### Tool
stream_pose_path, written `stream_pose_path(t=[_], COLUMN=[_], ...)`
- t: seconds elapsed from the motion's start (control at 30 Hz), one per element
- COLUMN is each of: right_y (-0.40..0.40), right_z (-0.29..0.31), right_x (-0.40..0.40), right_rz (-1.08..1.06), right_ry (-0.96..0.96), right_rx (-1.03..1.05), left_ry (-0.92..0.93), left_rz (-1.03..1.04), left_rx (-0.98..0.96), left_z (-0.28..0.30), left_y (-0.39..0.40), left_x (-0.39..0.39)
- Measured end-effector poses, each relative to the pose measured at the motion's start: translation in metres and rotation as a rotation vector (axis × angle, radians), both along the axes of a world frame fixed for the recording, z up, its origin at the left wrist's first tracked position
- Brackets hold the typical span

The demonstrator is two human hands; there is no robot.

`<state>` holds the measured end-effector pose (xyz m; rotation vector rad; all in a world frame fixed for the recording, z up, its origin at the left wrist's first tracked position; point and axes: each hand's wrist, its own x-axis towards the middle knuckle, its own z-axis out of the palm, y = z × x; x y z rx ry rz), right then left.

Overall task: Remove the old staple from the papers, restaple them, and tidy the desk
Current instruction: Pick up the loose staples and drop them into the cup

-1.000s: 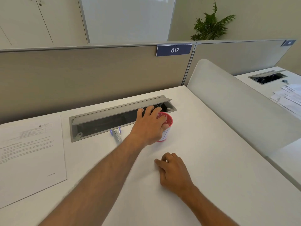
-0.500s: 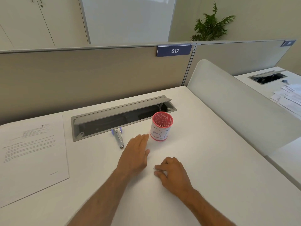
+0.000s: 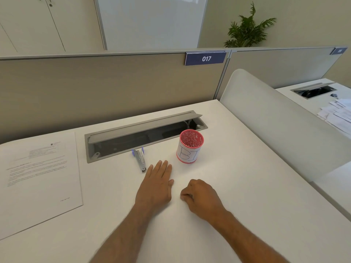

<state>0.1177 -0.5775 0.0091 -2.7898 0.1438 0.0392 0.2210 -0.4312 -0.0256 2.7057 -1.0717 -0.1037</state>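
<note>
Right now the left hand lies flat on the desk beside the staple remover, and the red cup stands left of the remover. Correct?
Not quite. The head view shows the red cup standing right of the staple remover, not left. The left hand does lie flat on the desk beside it.

A white desk (image 3: 247, 196) backed by a beige partition (image 3: 95, 88) carrying a blue "017" sign (image 3: 205, 58). A printed white paper sheet (image 3: 38, 177) lies by the desk's left edge. Along the far edge, a grey metal cable tray (image 3: 144, 133) sits with its lid raised. Just in front of it lie a small silver staple remover with purple grips (image 3: 140, 158) and an upright red perforated cup with a white label (image 3: 190, 146). Near the desk's middle, the left hand (image 3: 155, 185) rests flat, fingers together, beside the remover's tip. The right hand (image 3: 201, 198) rests loosely curled beside it.
</note>
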Motion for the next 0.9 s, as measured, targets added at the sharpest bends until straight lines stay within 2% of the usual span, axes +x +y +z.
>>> stream_pose_path(t=[0.23,0.47,0.73,0.83,0.9], right_y=[-0.003,-0.002,-0.001,-0.001,-0.005], right_z=[0.004,0.009,-0.01,-0.008,0.0], right_x=[0.004,0.006,0.004,0.004,0.004], right_rz=[0.12,0.13,0.189,0.179,0.137], right_ry=[0.048,0.094,-0.051,-0.043,-0.041], right_rx=[-0.071,-0.057,-0.187,-0.152,-0.027], left_ry=[-0.005,-0.025,-0.02,-0.028,-0.033], left_rz=[0.002,0.003,0.006,0.009,0.006], left_rx=[0.023,0.049,0.053,0.05,0.046], left_z=[0.001,-0.001,-0.001,-0.002,-0.002], left_y=[-0.001,-0.001,-0.001,-0.001,-0.001], left_x=[-0.001,-0.001,-0.001,-0.001,-0.001])
